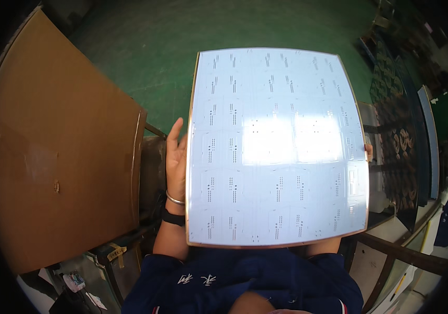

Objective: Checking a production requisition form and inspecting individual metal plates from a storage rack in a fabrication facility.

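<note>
A large, glossy white circuit board panel (255, 204) is held up in front of me, with rows of small dark marks and thin copper-coloured edges. Two bright light reflections cover part of its middle. My left hand (176, 162) supports the left edge; one finger points upward and the others are partly hidden behind the panel. A metal bangle (175, 199) and a black band (173, 216) circle that wrist. Only the fingertips of my right hand (369, 152) show, curled at the right edge; the panel covers the rest.
A big brown sheet (67, 146) stands close on the left, above a dark metal frame (110, 261) with yellow tape. Dark patterned panels (394, 141) and a blue-edged board (429, 141) stand on the right, near a brown rail (401, 255). Green floor (145, 68) lies beyond.
</note>
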`<state>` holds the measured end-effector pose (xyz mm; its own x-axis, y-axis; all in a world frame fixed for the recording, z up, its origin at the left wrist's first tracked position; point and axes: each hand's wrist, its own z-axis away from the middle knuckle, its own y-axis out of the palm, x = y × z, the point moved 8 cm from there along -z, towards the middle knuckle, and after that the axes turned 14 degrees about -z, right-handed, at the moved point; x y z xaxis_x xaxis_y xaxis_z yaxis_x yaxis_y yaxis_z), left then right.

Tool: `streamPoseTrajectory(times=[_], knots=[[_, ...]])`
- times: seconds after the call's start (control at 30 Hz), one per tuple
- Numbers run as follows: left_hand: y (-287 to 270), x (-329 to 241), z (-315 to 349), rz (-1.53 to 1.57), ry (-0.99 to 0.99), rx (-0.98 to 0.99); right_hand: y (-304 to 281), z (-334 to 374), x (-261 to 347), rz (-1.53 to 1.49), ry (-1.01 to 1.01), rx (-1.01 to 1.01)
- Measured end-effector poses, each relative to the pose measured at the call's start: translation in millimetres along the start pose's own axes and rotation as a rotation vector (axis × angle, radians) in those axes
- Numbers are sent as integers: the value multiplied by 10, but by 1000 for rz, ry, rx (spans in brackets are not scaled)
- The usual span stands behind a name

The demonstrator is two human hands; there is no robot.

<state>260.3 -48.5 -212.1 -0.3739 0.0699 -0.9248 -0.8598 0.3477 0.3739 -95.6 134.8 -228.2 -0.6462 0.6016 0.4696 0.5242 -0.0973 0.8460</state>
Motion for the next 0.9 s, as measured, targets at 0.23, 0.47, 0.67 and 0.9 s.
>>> streamPoseTrajectory(times=[0.23, 0.47, 0.67, 0.9], knots=[[31, 159, 103, 243, -221, 97, 388, 156, -155, 245, -158, -395], [-48, 254, 86, 132, -237, 18, 924, 106, -227, 5, -57, -494], [-114, 303, 72, 83, -219, 21, 809, 94, -260, 448, -135, -309], [-174, 306, 55, 75, -178, 12, 526, 33, -251, 293, -114, -298]])
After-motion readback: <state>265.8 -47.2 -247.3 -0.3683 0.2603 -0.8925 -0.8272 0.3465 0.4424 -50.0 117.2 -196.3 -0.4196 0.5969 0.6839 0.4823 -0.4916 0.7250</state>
